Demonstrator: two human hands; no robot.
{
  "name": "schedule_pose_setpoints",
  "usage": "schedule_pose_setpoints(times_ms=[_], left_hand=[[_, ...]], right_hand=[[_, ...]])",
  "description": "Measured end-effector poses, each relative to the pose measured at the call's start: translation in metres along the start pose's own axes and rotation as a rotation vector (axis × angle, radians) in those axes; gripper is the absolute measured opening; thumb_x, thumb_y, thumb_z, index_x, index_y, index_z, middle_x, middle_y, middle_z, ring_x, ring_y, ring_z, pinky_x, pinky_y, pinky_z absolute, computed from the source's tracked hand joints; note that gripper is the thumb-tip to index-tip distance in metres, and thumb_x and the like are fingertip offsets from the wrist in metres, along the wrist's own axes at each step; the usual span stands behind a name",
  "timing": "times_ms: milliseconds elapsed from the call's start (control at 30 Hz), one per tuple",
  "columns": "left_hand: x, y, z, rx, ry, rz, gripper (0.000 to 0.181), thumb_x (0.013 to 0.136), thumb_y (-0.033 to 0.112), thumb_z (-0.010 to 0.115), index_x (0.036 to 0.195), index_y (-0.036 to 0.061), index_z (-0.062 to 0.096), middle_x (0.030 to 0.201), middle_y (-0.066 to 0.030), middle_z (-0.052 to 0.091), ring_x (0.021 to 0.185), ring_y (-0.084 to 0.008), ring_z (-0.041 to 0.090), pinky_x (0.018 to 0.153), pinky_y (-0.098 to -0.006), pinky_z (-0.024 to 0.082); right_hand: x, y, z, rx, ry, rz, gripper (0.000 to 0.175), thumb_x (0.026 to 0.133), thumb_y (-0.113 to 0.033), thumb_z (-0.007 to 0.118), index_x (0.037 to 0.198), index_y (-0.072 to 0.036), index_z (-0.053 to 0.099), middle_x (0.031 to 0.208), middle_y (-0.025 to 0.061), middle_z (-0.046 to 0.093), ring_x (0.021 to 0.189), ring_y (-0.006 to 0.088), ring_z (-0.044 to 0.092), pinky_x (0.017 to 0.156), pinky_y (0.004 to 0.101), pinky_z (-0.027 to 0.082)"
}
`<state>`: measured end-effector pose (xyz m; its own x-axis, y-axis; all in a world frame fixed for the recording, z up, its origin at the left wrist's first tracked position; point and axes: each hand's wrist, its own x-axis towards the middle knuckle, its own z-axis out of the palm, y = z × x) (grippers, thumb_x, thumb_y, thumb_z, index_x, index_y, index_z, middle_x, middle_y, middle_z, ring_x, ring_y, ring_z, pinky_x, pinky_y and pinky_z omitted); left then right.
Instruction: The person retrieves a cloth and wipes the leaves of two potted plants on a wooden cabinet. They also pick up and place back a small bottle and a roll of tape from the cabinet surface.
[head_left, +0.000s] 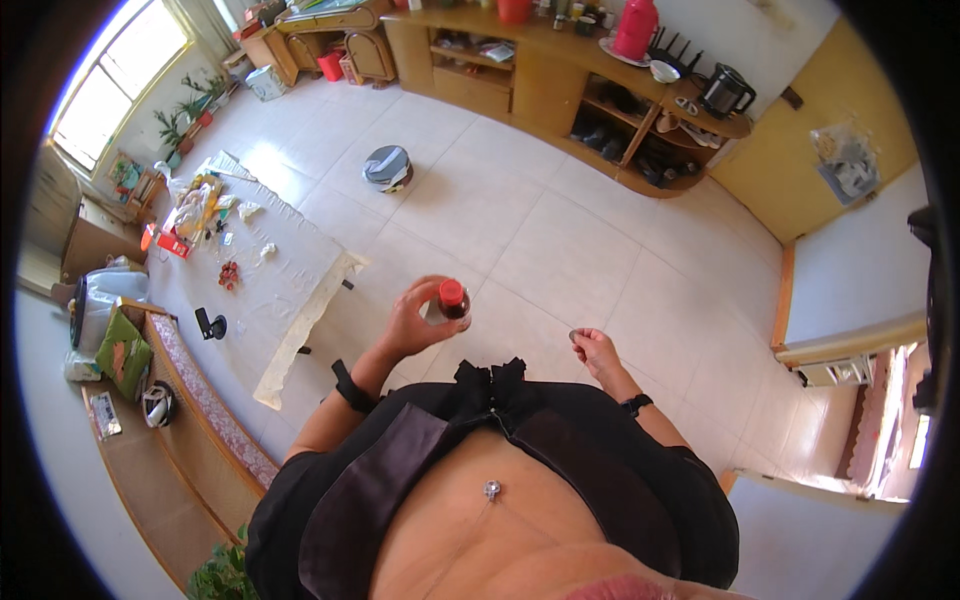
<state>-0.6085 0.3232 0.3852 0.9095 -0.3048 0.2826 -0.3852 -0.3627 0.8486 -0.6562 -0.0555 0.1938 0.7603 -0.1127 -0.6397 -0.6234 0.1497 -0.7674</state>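
Note:
My left hand (409, 321) is wrapped around a bottle with a red screw cap (451, 292) and dark contents, seen from above; its lower part is mostly hidden by the cap and my fingers. Off to the right, my right hand (598, 352) pinches a small, flat, round, dark object (574, 335), perhaps a coin, between thumb and fingertips. The two hands are apart, in front of my chest, over the tiled floor (570, 247).
Left of me stands a low table (277, 292) under a clear cover, with red fruits (229, 276), plastic bags (193, 208) and a black stand (211, 324). A round grey-topped object (388, 168) sits on the floor. Beyond runs a wooden cabinet (547, 79) bearing a pink thermos (634, 28) and kettle (724, 91).

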Motion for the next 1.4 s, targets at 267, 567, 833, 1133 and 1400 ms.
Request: schedule_pose_setpoints(times_ms=[267, 567, 833, 1133, 1400], left_hand=[[0.132, -0.05, -0.004, -0.106, 0.059, -0.124, 0.041, 0.073, 0.02, 0.086, 0.107, 0.0051, 0.068, 0.102, -0.0064, 0.068, 0.093, -0.0168, 0.066, 0.084, -0.0315, 0.052], [0.291, -0.164, -0.061, -0.12, 0.196, -0.013, 0.052, 0.069, 0.026, 0.087, 0.112, 0.0041, 0.066, 0.106, -0.0076, 0.067, 0.094, -0.0175, 0.064, 0.085, -0.0312, 0.05], [0.414, -0.217, -0.129, -0.08, 0.024, -0.023, 0.045, 0.069, 0.019, 0.084, 0.108, 0.0022, 0.067, 0.113, -0.0102, 0.066, 0.104, -0.0223, 0.064, 0.091, -0.0349, 0.05], [0.482, -0.285, -0.136, -0.153, 0.079, -0.06, 0.043, 0.07, 0.019, 0.084, 0.105, 0.0021, 0.067, 0.112, -0.0109, 0.065, 0.101, -0.0224, 0.064, 0.089, -0.0343, 0.05], [0.577, -0.337, -0.151, -0.014, 0.174, -0.147, 0.042, 0.067, 0.018, 0.084, 0.103, 0.0033, 0.067, 0.11, -0.0112, 0.065, 0.1, -0.0262, 0.064, 0.087, -0.0354, 0.049]], right_hand=[[0.129, -0.09, 0.006, -0.026, -0.098, -0.034, 0.011, 0.091, -0.013, 0.065, 0.1, -0.008, 0.062, 0.075, -0.0009, 0.06, 0.061, 0.0065, 0.053, 0.054, 0.0201, 0.042], [0.255, -0.187, 0.096, -0.013, -0.13, 0.035, 0.011, 0.09, -0.016, 0.067, 0.096, -0.008, 0.062, 0.072, -0.0013, 0.06, 0.059, 0.0048, 0.052, 0.051, 0.0199, 0.041], [0.325, -0.311, 0.174, -0.161, -0.08, -0.012, 0.017, 0.088, -0.017, 0.069, 0.099, -0.007, 0.063, 0.078, -0.0019, 0.061, 0.065, 0.0049, 0.055, 0.055, 0.0187, 0.044], [0.396, -0.379, 0.193, -0.261, -0.066, 0.075, 0.016, 0.088, -0.017, 0.069, 0.099, -0.007, 0.062, 0.077, -0.0023, 0.06, 0.065, 0.0044, 0.054, 0.055, 0.0182, 0.043], [0.543, -0.458, 0.223, -0.252, -0.169, 0.08, 0.015, 0.088, -0.015, 0.069, 0.099, -0.007, 0.062, 0.077, -0.0023, 0.061, 0.066, 0.0043, 0.055, 0.056, 0.0183, 0.043]])
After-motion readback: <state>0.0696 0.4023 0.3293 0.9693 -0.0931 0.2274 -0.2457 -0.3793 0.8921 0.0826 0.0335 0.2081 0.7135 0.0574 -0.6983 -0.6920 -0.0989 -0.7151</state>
